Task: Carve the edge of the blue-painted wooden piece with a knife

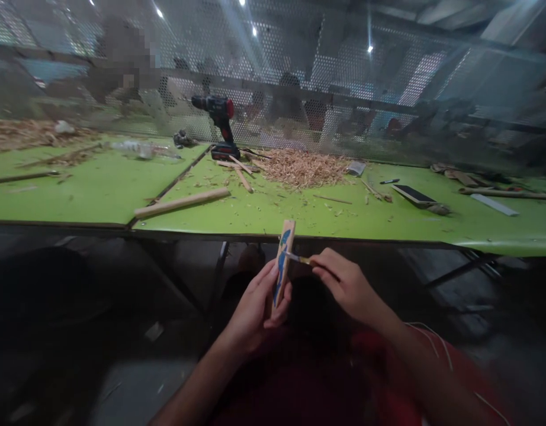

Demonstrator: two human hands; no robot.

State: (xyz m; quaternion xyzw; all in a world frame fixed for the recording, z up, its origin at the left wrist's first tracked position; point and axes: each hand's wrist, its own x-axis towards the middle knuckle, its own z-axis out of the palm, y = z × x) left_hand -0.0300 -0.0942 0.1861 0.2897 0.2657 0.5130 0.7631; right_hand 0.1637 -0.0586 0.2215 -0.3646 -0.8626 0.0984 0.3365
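Observation:
In my left hand [259, 299] is a narrow wooden strip [289, 228], held tilted upright just in front of the table edge. Blue shapes mark the face of the strip. My left fingers wrap its lower half, with the thumb along its side. My right hand [346, 284] pinches a slim tool with a pale metallic end [297, 257] and a yellowish part near the fingers. Its tip touches the strip's blue-marked face. Whether the tool is a brush or a small blade, I cannot tell.
Along the green table [184, 222] stand a cordless drill [222, 118], a pile of wood shavings [306, 168] and a wooden stick [182, 202]. Farther right lie a phone [413, 194], a pen [389, 181] and a pale strip [494, 205]. Behind rises a perforated screen [273, 83].

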